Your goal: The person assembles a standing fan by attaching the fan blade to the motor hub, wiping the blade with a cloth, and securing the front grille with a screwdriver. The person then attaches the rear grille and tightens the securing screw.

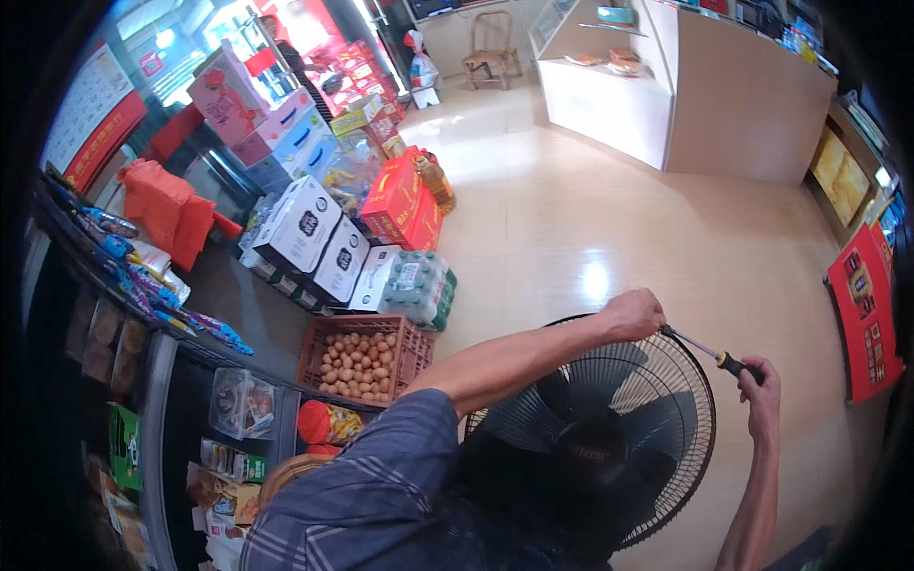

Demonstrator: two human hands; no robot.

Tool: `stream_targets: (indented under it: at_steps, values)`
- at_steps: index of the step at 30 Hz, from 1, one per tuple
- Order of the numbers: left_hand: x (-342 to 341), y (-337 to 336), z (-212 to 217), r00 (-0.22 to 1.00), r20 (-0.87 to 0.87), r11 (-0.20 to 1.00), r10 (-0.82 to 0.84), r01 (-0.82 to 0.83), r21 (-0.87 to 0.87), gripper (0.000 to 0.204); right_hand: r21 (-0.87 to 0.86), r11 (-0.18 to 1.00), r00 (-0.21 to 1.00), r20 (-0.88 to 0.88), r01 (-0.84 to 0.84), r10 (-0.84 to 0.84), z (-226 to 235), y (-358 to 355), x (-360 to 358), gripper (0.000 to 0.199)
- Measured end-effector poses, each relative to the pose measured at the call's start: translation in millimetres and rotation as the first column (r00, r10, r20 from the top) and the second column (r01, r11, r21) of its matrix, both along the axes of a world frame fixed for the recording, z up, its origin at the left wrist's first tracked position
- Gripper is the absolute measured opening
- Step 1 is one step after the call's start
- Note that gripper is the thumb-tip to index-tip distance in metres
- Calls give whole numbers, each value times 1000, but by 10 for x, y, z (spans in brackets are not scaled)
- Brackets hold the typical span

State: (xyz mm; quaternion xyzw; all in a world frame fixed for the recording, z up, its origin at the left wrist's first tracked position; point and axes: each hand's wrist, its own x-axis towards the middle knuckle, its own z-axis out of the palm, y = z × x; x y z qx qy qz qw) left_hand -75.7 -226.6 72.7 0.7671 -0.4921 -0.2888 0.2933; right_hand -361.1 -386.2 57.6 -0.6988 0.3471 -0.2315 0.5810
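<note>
A black fan (pixel 666 419) with a round wire guard stands in front of me, its blades visible through the wires. My left hand (pixel 631 314) is closed at the far rim of the guard; its fingertips are partly hidden. In my right hand (pixel 764 395) is a screwdriver (pixel 700 344) with a black and yellow handle, gripped by the fingers. Its shaft slants left, and the tip meets the guard's rim right beside my left hand. My head's dark shape and plaid sleeve (pixel 381 466) cover the fan's near left part.
To the left, a brown crate (pixel 416 357) holds many eggs. Beyond it are shrink-wrapped bottles (pixel 419 285), white cartons (pixel 305 233) and red boxes (pixel 395 195). Shelves with packets (pixel 228 462) line the near left. A counter (pixel 738 114) and wooden chair (pixel 490 57) stand far off; a red sign (pixel 864 314) is at right.
</note>
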Motion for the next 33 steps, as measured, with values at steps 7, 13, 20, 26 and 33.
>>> stream_targets:
  at_steps: [7,13,20,26,33]
  values:
    - [29,14,-99,1000,-22,1000,5,-6,-29,26,155,987,999,-18,40,-38,33,14,27,21]
    - [-42,-15,28,1000,4,1000,26,-26,-14,23,187,980,997,-58,69,-59,101,-37,24,17]
    - [-6,11,30,1000,2,1000,8,-8,-1,26,239,970,998,-54,46,-34,46,-52,14,15]
    - [-31,14,45,1000,2,1000,-6,6,-3,29,270,962,997,-79,37,-16,69,-57,-18,17]
    - [45,-5,-44,998,-25,998,-58,58,2,29,214,977,998,-60,6,7,138,-37,0,23]
